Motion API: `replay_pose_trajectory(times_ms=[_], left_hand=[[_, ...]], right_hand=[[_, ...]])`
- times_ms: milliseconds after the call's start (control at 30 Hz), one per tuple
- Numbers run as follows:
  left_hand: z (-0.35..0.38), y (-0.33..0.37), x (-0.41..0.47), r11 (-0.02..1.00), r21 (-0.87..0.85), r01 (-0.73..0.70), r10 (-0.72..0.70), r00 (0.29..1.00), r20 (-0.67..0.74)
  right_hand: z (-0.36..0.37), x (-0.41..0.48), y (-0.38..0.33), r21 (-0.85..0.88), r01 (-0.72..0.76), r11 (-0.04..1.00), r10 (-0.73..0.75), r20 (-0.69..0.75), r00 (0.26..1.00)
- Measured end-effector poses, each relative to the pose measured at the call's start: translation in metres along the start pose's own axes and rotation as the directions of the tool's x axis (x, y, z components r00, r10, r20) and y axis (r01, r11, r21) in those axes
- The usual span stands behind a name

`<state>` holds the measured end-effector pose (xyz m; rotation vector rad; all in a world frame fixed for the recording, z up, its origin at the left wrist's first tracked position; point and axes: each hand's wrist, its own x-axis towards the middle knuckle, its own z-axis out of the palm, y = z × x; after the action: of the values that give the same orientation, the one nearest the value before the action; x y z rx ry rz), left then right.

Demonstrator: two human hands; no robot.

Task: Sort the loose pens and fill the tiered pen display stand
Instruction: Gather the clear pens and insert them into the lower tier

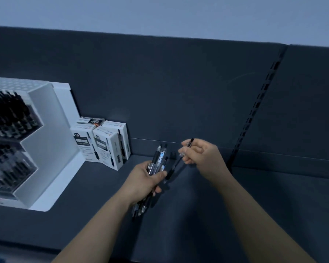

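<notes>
Head view: both my forearms reach forward over the dark shelf (207, 209). My left hand (146, 179) is wrapped round a bundle of pens (159, 157) standing nearly upright, with ends poking out above and below my fist. My right hand (199, 154), raised just beside it, pinches a single pen (176, 164) slanted down toward the bundle. The stand (46, 133) sits far left, its tiers holding dark pens, with boxes (103, 147) beside it.

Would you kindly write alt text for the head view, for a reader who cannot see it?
A person's left hand grips a bundle of pens while the right hand pinches a single black pen above a dark shelf. At left stand a white tiered display stand holding rows of dark pens and several white pen boxes.
</notes>
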<state>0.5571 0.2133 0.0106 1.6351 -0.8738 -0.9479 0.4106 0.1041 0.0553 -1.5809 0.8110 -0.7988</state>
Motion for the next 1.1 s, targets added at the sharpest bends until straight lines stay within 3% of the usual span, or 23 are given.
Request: replay_pose_trajectory(times_ms=[367, 767, 967, 1100], left_hand=[[-0.126, -0.012, -0.034, 0.994, 0.055, -0.099, 0.093, 0.990, 0.106], [-0.231, -0.021, -0.114, 0.946, 0.210, -0.247, 0.259, 0.965, -0.033], [-0.306, -0.040, -0.151, 0.959, 0.216, -0.182, 0.218, 0.964, -0.155], [-0.358, -0.050, -0.160, 0.962, 0.219, -0.166, 0.220, 0.942, -0.252]], right_hand=[[0.131, -0.031, -0.031, 0.060, -0.022, 0.998, 0.030, -0.151, 0.988], [0.235, -0.069, -0.084, -0.012, 0.144, 0.990, -0.144, -0.105, 0.984], [0.301, -0.085, -0.109, 0.043, 0.248, 0.968, -0.243, -0.102, 0.965], [0.349, -0.085, -0.127, -0.053, 0.332, 0.942, -0.336, -0.096, 0.937]])
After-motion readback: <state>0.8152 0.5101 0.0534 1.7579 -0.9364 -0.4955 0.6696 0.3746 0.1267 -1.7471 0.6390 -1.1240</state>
